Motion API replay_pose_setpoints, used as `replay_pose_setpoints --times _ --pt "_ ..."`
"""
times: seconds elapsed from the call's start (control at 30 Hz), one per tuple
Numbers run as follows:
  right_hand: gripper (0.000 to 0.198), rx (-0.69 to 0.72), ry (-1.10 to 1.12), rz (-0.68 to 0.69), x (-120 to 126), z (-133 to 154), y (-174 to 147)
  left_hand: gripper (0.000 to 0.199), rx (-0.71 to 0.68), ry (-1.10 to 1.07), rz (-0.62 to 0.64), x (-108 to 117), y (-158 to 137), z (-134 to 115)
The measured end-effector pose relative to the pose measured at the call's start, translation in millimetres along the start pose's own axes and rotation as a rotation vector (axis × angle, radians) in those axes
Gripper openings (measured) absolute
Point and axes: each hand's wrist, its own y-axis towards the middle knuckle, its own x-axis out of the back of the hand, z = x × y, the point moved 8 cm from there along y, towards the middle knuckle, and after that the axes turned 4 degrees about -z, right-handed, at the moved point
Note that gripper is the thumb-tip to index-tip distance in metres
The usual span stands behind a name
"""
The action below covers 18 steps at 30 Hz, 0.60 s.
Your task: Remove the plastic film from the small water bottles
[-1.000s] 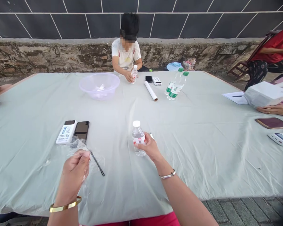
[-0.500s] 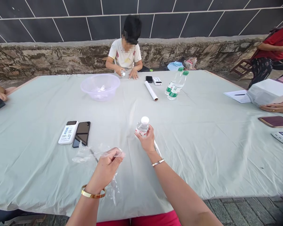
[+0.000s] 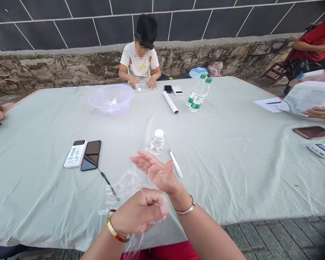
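Crumpled clear plastic film is bunched in my left hand, whose fingers are closed round it; some hangs down below the fist. My right hand is open, palm turned up and fingers stretched to the left, just above and beyond the left fist. It holds nothing. Behind its fingers a small clear water bottle with a white cap stands upright on the table; its base is partly hidden. To the right of the bottle lies a white pen-like craft knife.
A phone with a strap and a white power bank lie left on the cloth-covered table. Farther back are a purple basin, a white roll and green-capped bottles. A person sits opposite, hands on a small bottle.
My right hand has let go of the small bottle, leaving it standing, and come back towards me, opening. My left hand has moved right and nearer with the film.
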Motion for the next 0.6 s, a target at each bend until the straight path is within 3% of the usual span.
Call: replay_pose_setpoints --times 0.07,0.1,0.2,0.3,0.43,0.53,0.6 --pt "0.101 -0.152 0.027 0.253 -33.5 -13.9 -2.1 0.042 -0.043 -0.068 0.109 -15.7 -9.9 -9.3" --pt "0.105 -0.225 -0.012 0.339 -42.3 -24.6 -6.4 0.043 -0.072 -0.084 0.103 -14.8 -16.5 -15.1" --pt "0.111 -0.342 -0.126 0.469 -44.5 -50.7 -26.6 0.041 -0.118 -0.047 -0.117 20.0 -38.7 -29.1" --pt "0.093 -0.455 -0.212 0.607 -39.0 -59.8 -53.7 0.040 -0.084 0.063 -0.416 76.1 -58.7 -33.1" --pt "0.027 -0.539 -0.660 0.542 -12.1 -52.5 -62.7 0.045 -0.009 0.276 -0.754 142.6 -68.8 -23.5" --pt "0.027 -0.541 -0.833 0.482 2.1 -43.1 -58.4 0.038 0.040 0.529 -1.088 175.7 -80.1 -18.4" --pt "0.026 -0.491 -0.932 0.449 7.0 -36.8 -52.8 0.041 -0.057 0.658 -1.272 177.9 -89.8 -24.8"
